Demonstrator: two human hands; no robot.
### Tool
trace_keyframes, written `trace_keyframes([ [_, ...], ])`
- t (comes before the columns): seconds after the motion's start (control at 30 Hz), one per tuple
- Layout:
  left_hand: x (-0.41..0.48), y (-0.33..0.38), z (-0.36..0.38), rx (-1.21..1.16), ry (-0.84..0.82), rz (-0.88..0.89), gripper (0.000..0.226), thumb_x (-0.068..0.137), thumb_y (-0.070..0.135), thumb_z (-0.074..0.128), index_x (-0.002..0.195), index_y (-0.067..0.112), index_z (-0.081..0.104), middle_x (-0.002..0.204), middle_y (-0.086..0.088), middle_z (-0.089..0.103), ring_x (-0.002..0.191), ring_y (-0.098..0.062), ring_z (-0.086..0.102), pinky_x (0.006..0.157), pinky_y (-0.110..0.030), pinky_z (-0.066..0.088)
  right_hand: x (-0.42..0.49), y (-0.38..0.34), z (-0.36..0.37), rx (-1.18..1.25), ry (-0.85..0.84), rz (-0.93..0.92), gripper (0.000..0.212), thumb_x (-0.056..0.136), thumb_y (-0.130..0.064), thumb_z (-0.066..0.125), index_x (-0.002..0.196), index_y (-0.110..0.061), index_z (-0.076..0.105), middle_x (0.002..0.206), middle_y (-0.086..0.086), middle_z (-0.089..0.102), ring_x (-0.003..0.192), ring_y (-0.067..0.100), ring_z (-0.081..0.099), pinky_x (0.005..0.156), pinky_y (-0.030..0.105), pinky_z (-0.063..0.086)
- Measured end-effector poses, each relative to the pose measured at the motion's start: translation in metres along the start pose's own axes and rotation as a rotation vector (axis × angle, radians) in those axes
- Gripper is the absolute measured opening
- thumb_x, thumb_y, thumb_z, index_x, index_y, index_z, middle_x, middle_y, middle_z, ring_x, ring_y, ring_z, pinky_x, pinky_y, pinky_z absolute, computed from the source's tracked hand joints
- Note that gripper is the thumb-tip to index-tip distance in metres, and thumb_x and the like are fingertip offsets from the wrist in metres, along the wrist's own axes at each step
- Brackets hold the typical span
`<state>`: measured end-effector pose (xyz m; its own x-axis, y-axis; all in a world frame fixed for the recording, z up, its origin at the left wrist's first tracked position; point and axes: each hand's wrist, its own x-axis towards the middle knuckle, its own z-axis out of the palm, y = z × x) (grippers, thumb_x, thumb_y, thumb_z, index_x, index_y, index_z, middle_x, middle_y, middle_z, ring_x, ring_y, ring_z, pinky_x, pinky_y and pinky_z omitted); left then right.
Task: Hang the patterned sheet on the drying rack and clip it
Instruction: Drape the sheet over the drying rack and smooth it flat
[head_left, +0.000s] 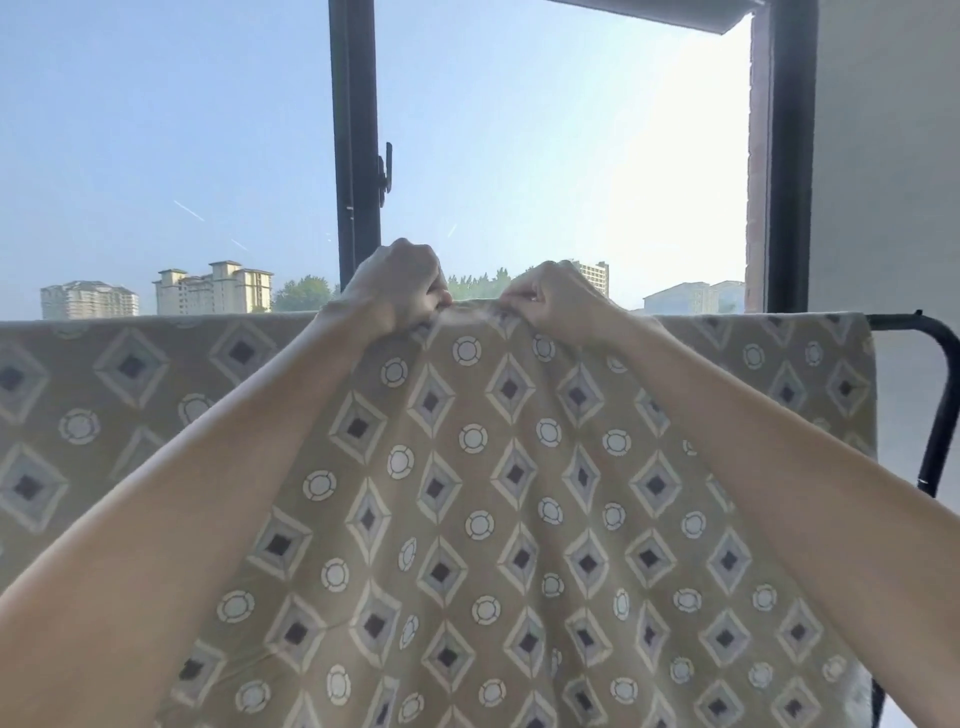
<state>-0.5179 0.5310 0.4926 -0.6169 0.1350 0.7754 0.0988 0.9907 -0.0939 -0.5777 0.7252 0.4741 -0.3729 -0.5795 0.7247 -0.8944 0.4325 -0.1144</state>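
Beyond a black window frame with a latch handle, pale blue sky and distant apartment blocks are seen across the upper half of the frame, and a plain wall fills the upper right. The patterned sheet, tan with grey diamonds and white rings, is draped over the top bar of the drying rack, whose black tube is exposed only at the right edge of the frame. The sheet is spread from the left edge almost to the right and hangs toward the bottom of the frame. At upper centre its top edge is bunched and gripped by the left hand and the right hand, held close together. The fingers of both hands are curled tight around the fabric. Both bare forearms are stretched up from the lower corners.
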Motion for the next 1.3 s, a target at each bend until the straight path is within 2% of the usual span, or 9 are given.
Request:
trace_keyframes([
  [0.17, -0.006, -0.009, 0.006, -0.255, -0.092, -0.043, 0.005, 0.077, 0.017, 0.075, 0.081, 0.019, 0.076, 0.08, 0.007, 0.073, 0.076, -0.004, 0.066, 0.08, -0.026, 0.055, 0.012, 0.015, 0.01, 0.072, -0.048, 0.107, 0.013, 0.089, -0.02, 0.063, 0.096, -0.017, 0.073, 0.095, 0.002, 0.072, 0.089, 0.015, 0.066, 0.081, 0.031, 0.055],
  [0.37, -0.041, -0.005, 0.015, -0.292, 0.123, 0.068, 0.032, 0.086, 0.044, 0.057, 0.094, 0.017, 0.072, 0.085, 0.003, 0.072, 0.066, -0.005, 0.064, 0.07, -0.029, 0.056, 0.018, 0.019, 0.014, 0.076, 0.021, 0.127, 0.02, 0.082, -0.026, 0.072, 0.091, -0.018, 0.056, 0.092, 0.001, 0.06, 0.08, 0.012, 0.056, 0.063, 0.019, 0.045],
  [0.57, -0.065, -0.01, 0.025, -0.011, 0.122, 0.056, 0.052, 0.088, 0.059, 0.037, 0.126, 0.031, 0.057, 0.115, 0.005, 0.067, 0.091, -0.016, 0.064, 0.079, -0.03, 0.044, 0.008, 0.021, 0.029, 0.026, 0.19, 0.088, 0.023, 0.086, -0.035, 0.065, 0.092, -0.015, 0.057, 0.078, -0.006, 0.061, 0.066, 0.004, 0.057, 0.056, 0.011, 0.042],
  [0.7, -0.059, -0.011, 0.03, 0.052, 0.083, 0.082, 0.048, 0.094, 0.055, 0.029, 0.133, 0.034, 0.049, 0.122, 0.002, 0.063, 0.105, -0.019, 0.06, 0.087, -0.032, 0.039, -0.022, 0.037, 0.032, -0.086, 0.208, 0.065, 0.027, 0.097, -0.041, 0.044, 0.087, -0.02, 0.056, 0.072, -0.012, 0.061, 0.061, 0.009, 0.058, 0.066, 0.028, 0.052],
  [0.77, -0.058, -0.012, 0.034, 0.071, 0.088, 0.101, 0.049, 0.094, 0.055, 0.026, 0.134, 0.035, 0.047, 0.119, 0.001, 0.064, 0.102, -0.019, 0.061, 0.086, -0.033, 0.039, -0.041, 0.053, 0.03, -0.23, 0.23, 0.05, 0.034, 0.1, -0.045, 0.032, 0.092, -0.024, 0.057, 0.08, -0.016, 0.057, 0.073, 0.011, 0.055, 0.08, 0.034, 0.045],
  [0.9, -0.052, -0.011, 0.037, 0.115, 0.056, 0.126, 0.048, 0.095, 0.053, 0.025, 0.135, 0.035, 0.045, 0.116, 0.0, 0.064, 0.098, -0.02, 0.061, 0.086, -0.035, 0.038, -0.064, 0.071, 0.021, -0.476, 0.275, 0.198, 0.035, 0.097, -0.055, 0.016, 0.084, -0.029, 0.036, 0.08, -0.005, 0.04, 0.079, 0.019, 0.042, 0.078, 0.035, 0.035],
  [1.0, -0.05, -0.013, 0.038, 0.119, 0.019, 0.093, 0.047, 0.096, 0.053, 0.024, 0.135, 0.034, 0.044, 0.119, 0.0, 0.063, 0.101, -0.02, 0.059, 0.089, -0.036, 0.036, -0.06, 0.058, 0.024, -0.442, 0.198, 0.295, 0.032, 0.1, -0.048, 0.018, 0.098, -0.028, 0.043, 0.098, 0.003, 0.048, 0.104, 0.024, 0.048, 0.106, 0.048, 0.027],
  [1.1, -0.05, -0.017, 0.036, 0.101, -0.027, 0.061, 0.045, 0.097, 0.052, 0.024, 0.134, 0.035, 0.044, 0.124, 0.002, 0.061, 0.107, -0.019, 0.057, 0.094, -0.037, 0.033, -0.054, 0.029, 0.038, -0.312, 0.162, 0.166, 0.034, 0.101, -0.039, 0.029, 0.13, -0.029, 0.044, 0.126, -0.002, 0.05, 0.122, 0.019, 0.04, 0.114, 0.052, 0.015],
  [1.3, -0.056, -0.031, 0.026, 0.066, -0.093, 0.038, 0.048, 0.098, 0.048, 0.02, 0.134, 0.029, 0.045, 0.131, 0.003, 0.056, 0.119, -0.017, 0.05, 0.098, -0.037, 0.025, -0.027, -0.008, 0.074, -0.251, 0.16, -0.073, 0.032, 0.103, -0.021, 0.037, 0.133, -0.016, 0.046, 0.128, -0.003, 0.052, 0.128, 0.015, 0.041, 0.119, 0.043, 0.002],
])
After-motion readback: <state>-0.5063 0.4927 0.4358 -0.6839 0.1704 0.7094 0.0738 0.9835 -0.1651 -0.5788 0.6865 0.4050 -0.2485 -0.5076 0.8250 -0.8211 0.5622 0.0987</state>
